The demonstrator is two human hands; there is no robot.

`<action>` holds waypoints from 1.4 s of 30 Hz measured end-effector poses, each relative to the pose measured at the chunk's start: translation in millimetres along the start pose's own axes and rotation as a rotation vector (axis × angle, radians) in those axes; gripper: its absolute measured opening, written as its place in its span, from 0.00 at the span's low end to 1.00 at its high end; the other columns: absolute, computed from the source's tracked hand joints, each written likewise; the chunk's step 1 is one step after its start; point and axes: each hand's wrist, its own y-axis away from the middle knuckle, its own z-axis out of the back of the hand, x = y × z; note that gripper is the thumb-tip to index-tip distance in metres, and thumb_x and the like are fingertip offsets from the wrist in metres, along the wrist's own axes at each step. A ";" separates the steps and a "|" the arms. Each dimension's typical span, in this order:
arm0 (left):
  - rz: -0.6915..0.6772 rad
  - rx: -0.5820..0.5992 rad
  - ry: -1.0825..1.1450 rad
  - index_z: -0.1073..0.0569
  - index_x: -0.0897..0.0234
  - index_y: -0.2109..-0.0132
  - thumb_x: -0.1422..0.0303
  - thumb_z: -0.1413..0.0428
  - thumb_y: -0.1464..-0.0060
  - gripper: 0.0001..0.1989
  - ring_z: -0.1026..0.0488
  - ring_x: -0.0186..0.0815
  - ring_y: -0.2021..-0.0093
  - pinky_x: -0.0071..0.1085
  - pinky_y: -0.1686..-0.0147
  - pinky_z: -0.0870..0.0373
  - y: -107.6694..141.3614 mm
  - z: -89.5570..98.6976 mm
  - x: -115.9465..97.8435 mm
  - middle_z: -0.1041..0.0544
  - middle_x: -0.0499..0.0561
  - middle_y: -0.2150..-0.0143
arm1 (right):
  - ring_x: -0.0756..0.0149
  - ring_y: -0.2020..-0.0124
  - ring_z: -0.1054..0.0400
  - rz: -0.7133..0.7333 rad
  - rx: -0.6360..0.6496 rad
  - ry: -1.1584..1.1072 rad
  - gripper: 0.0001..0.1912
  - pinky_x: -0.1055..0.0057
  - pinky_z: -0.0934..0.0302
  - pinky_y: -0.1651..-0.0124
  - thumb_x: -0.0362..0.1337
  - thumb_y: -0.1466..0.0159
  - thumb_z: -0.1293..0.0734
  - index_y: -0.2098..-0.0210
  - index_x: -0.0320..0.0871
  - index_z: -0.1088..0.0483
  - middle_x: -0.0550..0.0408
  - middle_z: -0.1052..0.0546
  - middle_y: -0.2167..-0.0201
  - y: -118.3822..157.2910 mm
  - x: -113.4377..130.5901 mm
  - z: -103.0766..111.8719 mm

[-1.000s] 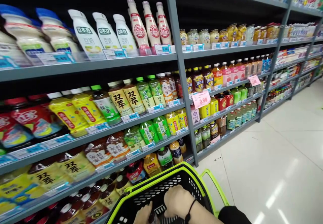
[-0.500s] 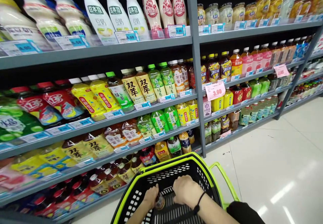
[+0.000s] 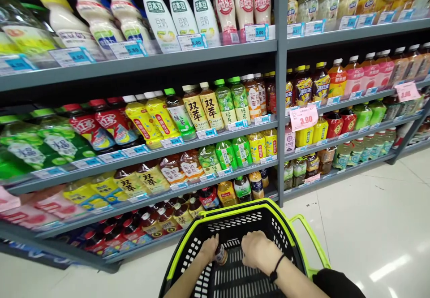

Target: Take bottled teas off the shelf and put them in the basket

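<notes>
Both of my hands are inside a black shopping basket (image 3: 188, 262) with a lime-green rim. My left hand (image 3: 208, 248) is closed around the side of a small bottle with a brownish label (image 3: 221, 254), low in the basket, its thumb pointing up. To the right of it, my right hand (image 3: 257, 248) is curled into a fist above the slotted basket floor. Its fingertips face away from me, so whatever they may hold is hidden. A dark band (image 3: 275, 269) circles the right wrist. The green basket handle (image 3: 312, 239) leans out over the right side.
Grey shelves (image 3: 201, 56) packed with drink bottles run along the front and left. Further right, an upper shelf carries glass jars (image 3: 331, 9). Pink price signs (image 3: 304, 118) stick out from the shelf edges. Pale glossy floor tiles (image 3: 366, 217) lie to the right.
The view has shifted left, so the shelves, basket and hands appear further right. Both hands keep nearly the same pose inside the basket, the bottle still at the left hand.
</notes>
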 end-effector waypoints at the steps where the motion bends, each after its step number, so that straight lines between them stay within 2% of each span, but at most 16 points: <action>1: 0.000 -0.004 0.002 0.43 0.69 0.25 0.68 0.34 0.41 0.43 0.33 0.51 0.31 0.51 0.30 0.37 0.3 -0.8 -0.3 0.35 0.67 0.28 | 0.45 0.43 0.24 -0.002 0.000 0.002 0.21 0.53 0.26 0.45 0.33 0.32 0.29 0.43 0.29 0.23 0.31 0.22 0.46 0.1 -0.3 -0.8; 10: 0.070 -0.032 0.064 0.41 0.66 0.25 0.66 0.35 0.38 0.39 0.32 0.52 0.32 0.54 0.33 0.33 -6.2 -10.7 -7.8 0.37 0.67 0.27 | 0.46 0.42 0.25 0.022 0.003 0.038 0.21 0.57 0.28 0.42 0.31 0.33 0.29 0.42 0.28 0.24 0.31 0.23 0.44 1.9 3.3 -7.4; 16: 0.065 -0.058 0.131 0.38 0.66 0.27 0.65 0.37 0.36 0.35 0.37 0.54 0.28 0.57 0.31 0.36 -8.9 -17.9 -11.4 0.38 0.66 0.26 | 0.45 0.39 0.27 0.058 -0.004 0.057 0.22 0.57 0.31 0.37 0.33 0.31 0.30 0.40 0.28 0.25 0.29 0.24 0.43 12.0 10.9 -12.3; 21: 0.055 -0.086 0.196 0.37 0.64 0.28 0.62 0.38 0.36 0.34 0.38 0.54 0.28 0.54 0.31 0.37 -7.8 -20.5 -10.6 0.37 0.64 0.28 | 0.46 0.38 0.28 0.047 0.022 0.066 0.23 0.58 0.33 0.36 0.33 0.30 0.31 0.38 0.28 0.26 0.30 0.24 0.41 14.2 12.5 -10.4; 28: 0.057 -0.094 0.205 0.37 0.66 0.27 0.67 0.37 0.37 0.35 0.39 0.56 0.27 0.57 0.31 0.37 -10.1 -25.7 -11.7 0.38 0.66 0.27 | 0.46 0.37 0.28 0.024 0.032 0.063 0.24 0.56 0.34 0.35 0.33 0.30 0.32 0.36 0.28 0.28 0.32 0.25 0.40 9.7 12.0 -16.2; 34: 0.048 -0.090 0.162 0.37 0.65 0.27 0.68 0.37 0.36 0.33 0.40 0.55 0.27 0.58 0.30 0.37 -12.6 -30.6 -13.1 0.37 0.64 0.27 | 0.48 0.39 0.27 0.035 0.013 0.070 0.22 0.59 0.33 0.36 0.32 0.30 0.33 0.38 0.34 0.26 0.32 0.24 0.42 2.1 7.2 -26.6; 42: 0.075 -0.115 0.136 0.40 0.67 0.25 0.65 0.37 0.35 0.37 0.37 0.56 0.28 0.57 0.32 0.34 -14.3 -37.7 -15.8 0.40 0.69 0.26 | 0.49 0.40 0.25 0.065 -0.029 0.052 0.20 0.60 0.32 0.38 0.32 0.32 0.32 0.42 0.37 0.23 0.33 0.22 0.44 -6.7 0.0 -39.1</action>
